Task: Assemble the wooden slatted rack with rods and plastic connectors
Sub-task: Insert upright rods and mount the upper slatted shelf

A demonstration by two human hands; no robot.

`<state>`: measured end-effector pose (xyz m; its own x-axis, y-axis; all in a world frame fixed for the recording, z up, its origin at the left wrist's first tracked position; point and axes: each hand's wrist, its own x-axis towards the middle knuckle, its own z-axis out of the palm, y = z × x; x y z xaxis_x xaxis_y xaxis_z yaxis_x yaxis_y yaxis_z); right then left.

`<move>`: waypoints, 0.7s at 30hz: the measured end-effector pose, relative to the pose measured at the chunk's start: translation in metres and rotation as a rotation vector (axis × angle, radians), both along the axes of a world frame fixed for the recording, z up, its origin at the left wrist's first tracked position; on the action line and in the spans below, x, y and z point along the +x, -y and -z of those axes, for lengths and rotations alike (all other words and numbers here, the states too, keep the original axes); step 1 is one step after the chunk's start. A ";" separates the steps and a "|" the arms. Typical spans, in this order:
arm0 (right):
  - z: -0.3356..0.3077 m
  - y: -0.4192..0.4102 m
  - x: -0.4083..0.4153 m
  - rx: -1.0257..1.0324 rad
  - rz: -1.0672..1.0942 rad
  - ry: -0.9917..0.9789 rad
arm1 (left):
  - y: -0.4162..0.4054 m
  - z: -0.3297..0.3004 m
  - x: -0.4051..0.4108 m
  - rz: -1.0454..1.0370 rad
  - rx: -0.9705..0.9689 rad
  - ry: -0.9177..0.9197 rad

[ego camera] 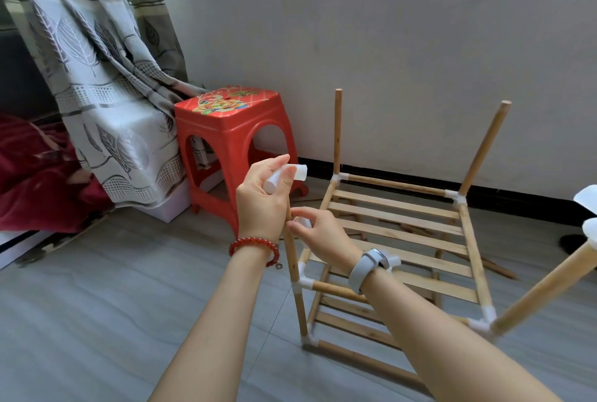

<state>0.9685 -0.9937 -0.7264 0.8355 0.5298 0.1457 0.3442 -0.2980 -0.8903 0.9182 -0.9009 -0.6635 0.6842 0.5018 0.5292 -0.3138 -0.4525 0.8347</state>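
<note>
Left hand (pixel 263 198) grips a white plastic connector (pixel 284 177) above the near-left upright rod (pixel 292 259), right hand (pixel 318 233) pinches another connector (pixel 303 223) beside it; the slatted rack (pixel 397 240) stands on the floor (pixel 113 304) near the wall.

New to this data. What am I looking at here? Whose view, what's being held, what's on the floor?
One picture, from a camera worn on a person's head, looking down at their bare hands. No robot. The left hand grips a white plastic connector over the top of an upright rod. The right hand pinches another small white piece, hard to identify, beside that rod. On the floor stands a half-built wooden rack with slats and white corner joints. A red stool stands behind it.
</note>
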 end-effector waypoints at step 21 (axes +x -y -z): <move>0.005 0.052 0.021 0.035 0.233 -0.084 | -0.010 0.003 -0.015 0.361 -0.047 -0.076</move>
